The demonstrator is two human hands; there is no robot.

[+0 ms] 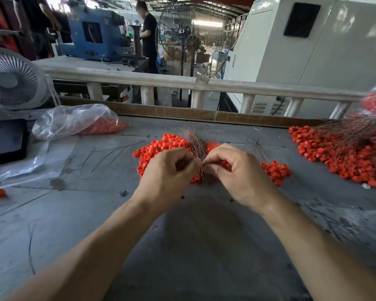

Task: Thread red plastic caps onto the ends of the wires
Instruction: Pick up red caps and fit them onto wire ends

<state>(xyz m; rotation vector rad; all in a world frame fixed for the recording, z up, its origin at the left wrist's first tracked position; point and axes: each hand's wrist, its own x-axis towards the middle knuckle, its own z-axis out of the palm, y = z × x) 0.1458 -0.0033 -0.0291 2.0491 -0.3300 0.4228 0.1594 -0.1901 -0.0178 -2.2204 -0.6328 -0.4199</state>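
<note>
Right at the middle of the grey scuffed desk point(74, 213), both hands meet over a bundle of thin coppery wires point(193, 142) lying in a loose heap of small red plastic caps point(161, 146). Left hand point(167, 177) has its fingers curled in, pinching the wires, and the right hand point(239, 172) is curled too, pinching at the same spot with a red cap tucked under its fingers, I think. Far left sits a clear plastic bag of red caps point(78, 122), and far right a bigger pile of capped wires point(345, 153).
</note>
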